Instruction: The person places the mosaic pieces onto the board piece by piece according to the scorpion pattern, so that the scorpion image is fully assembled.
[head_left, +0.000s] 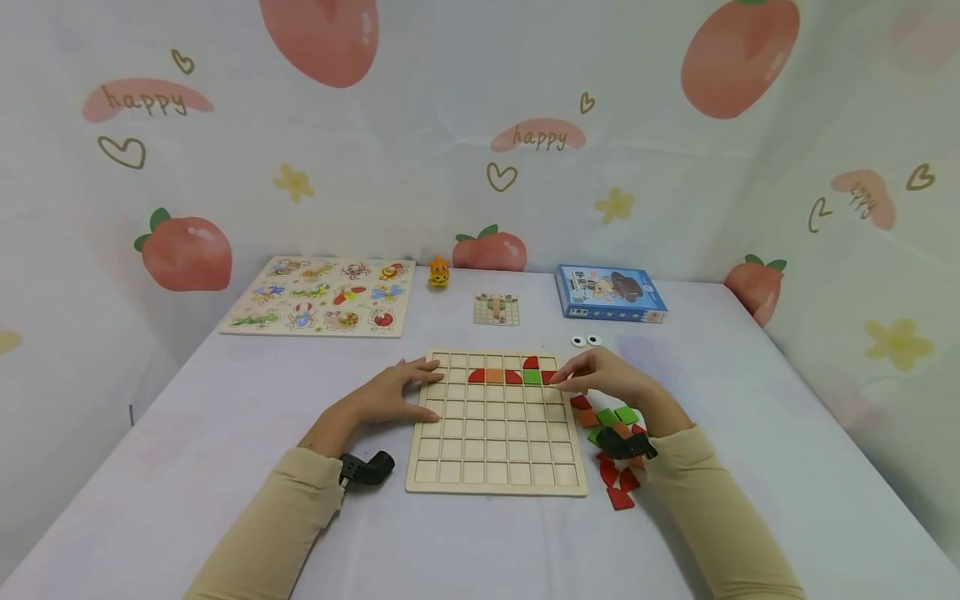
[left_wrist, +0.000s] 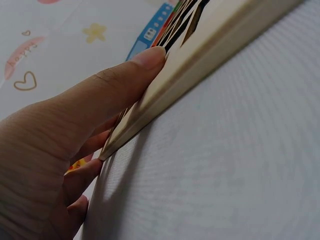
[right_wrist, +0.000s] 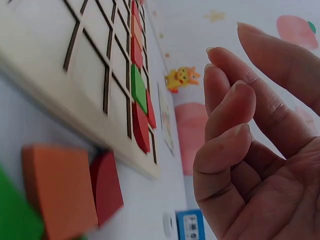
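Observation:
A wooden grid board [head_left: 450, 473] lies on the table with colored tiles in its upper rows. One row holds a red rounded tile [head_left: 477, 377], an orange square tile [head_left: 494, 376], another red tile [head_left: 513, 377], a green square tile [head_left: 532, 377] and a red tile [right_wrist: 141, 131] at the right; one more red tile [head_left: 531, 363] sits above the green. My left hand [head_left: 386, 393] rests spread on the board's left edge, thumb [left_wrist: 149, 57] on the rim. Over the upper right corner hovers my right hand [head_left: 607, 377], fingers loosely bent, nothing between them.
Loose red, green and orange tiles [head_left: 606, 417] lie right of the board, partly under the right wrist. Behind stand a pattern card [head_left: 497, 309], two googly eyes [head_left: 586, 341], a blue box [head_left: 611, 293], an orange-yellow figurine [head_left: 438, 272] and an insect puzzle board [head_left: 318, 297].

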